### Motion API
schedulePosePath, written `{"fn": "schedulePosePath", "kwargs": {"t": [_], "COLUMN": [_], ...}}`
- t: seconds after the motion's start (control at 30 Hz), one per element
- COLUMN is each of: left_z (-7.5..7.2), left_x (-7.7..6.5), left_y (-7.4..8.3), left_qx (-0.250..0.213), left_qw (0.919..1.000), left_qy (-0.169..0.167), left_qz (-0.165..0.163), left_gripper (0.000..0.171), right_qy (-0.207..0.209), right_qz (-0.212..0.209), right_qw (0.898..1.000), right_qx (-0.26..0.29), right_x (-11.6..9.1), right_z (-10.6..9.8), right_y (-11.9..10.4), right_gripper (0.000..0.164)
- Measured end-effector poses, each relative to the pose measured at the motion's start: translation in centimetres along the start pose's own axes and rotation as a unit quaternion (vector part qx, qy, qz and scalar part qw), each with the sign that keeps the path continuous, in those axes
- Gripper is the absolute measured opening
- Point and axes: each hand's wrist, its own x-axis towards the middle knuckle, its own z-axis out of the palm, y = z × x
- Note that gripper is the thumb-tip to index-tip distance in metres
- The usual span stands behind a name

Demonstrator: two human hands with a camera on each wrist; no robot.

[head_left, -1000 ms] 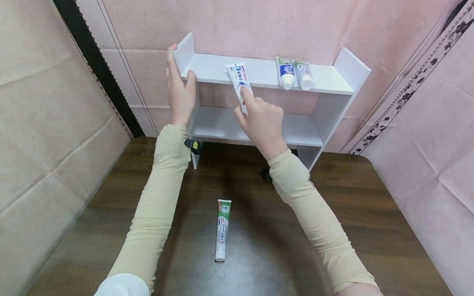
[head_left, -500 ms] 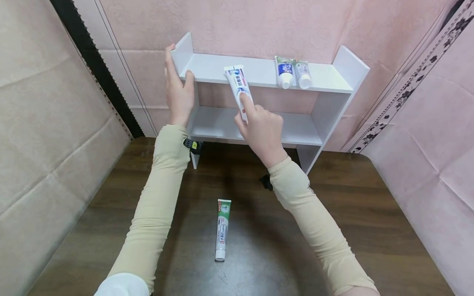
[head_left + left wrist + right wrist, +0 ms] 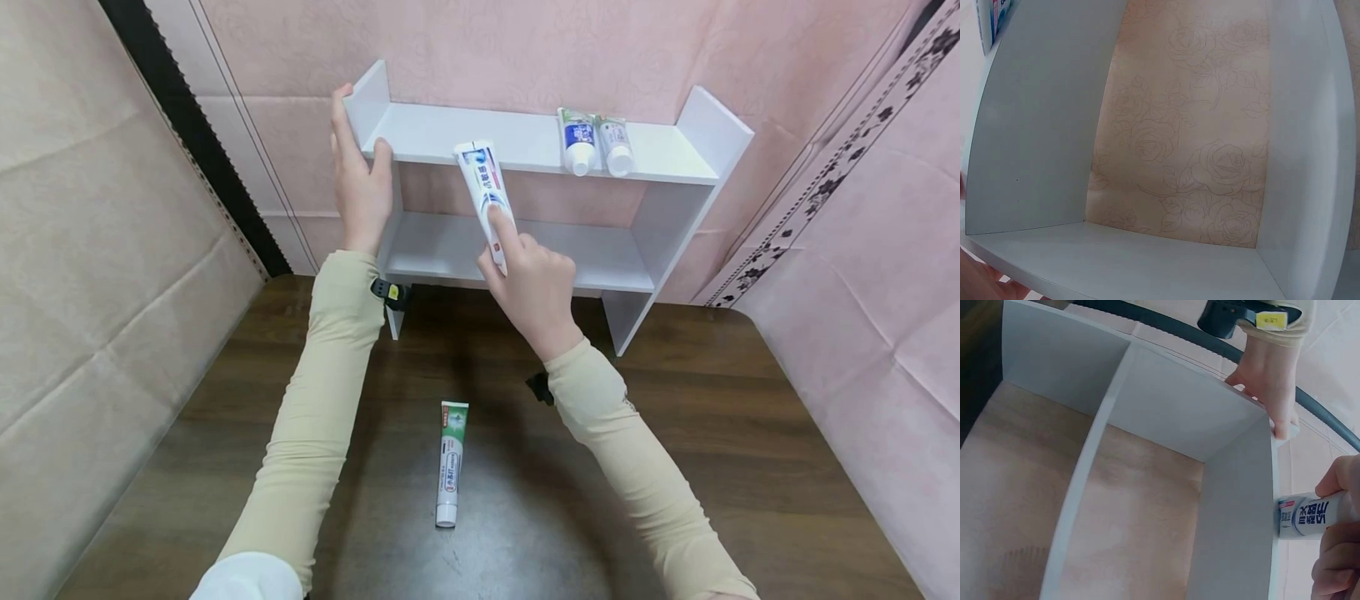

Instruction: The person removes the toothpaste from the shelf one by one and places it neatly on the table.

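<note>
With thumb and index finger, my right hand [image 3: 532, 287] holds a white toothpaste tube [image 3: 480, 183] by its lower part. Its flat end overlaps the front edge of the top board in the head view; the right wrist view shows that toothpaste tube [image 3: 1307, 515] right at the board's edge. My left hand [image 3: 362, 187] grips the upper left corner of the white shelf [image 3: 427, 137], thumb on the front edge and fingers around the outer side. In the left wrist view, part of that hand [image 3: 985, 278] shows at the lower left.
Two toothpaste tubes, one blue-labelled [image 3: 579, 142] and one paler [image 3: 617, 148], lie side by side on the top board, caps forward. A green and white toothpaste tube [image 3: 451, 467] lies on the dark wooden table [image 3: 360, 508]. Pink patterned cloth [image 3: 525, 50] hangs behind the shelf.
The right hand has drawn the toothpaste tube slightly back toward the person, so less of it overlaps the top board. The left hand keeps its grip on the shelf.
</note>
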Motion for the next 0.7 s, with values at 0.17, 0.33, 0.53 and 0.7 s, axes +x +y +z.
{"fn": "schedulePosePath", "kwargs": {"t": [0.17, 0.33, 0.53, 0.7], "left_z": [0.0, 0.0, 0.0, -0.1], "left_x": [0.0, 0.0, -0.2, -0.1], "left_y": [0.0, 0.0, 0.1, 0.1], "left_qx": [0.005, 0.003, 0.000, 0.004], "left_qw": [1.0000, 1.0000, 0.9999, 0.9999], "left_qy": [0.001, 0.002, 0.005, 0.008], "left_qz": [0.000, 0.005, 0.009, 0.011], "left_gripper": [0.067, 0.067, 0.065, 0.064], "right_qy": [-0.004, -0.014, -0.045, -0.033], "right_qz": [0.002, 0.016, 0.050, 0.066], "right_qw": [1.000, 0.999, 0.992, 0.990], "right_qx": [0.019, 0.046, 0.103, 0.122], "right_x": [-1.0, -2.1, -4.8, -7.6], "right_z": [0.1, -0.3, 0.2, 1.3], "right_y": [-0.1, -0.1, 0.2, 0.5], "right_gripper": [0.036, 0.035, 0.033, 0.035]}}
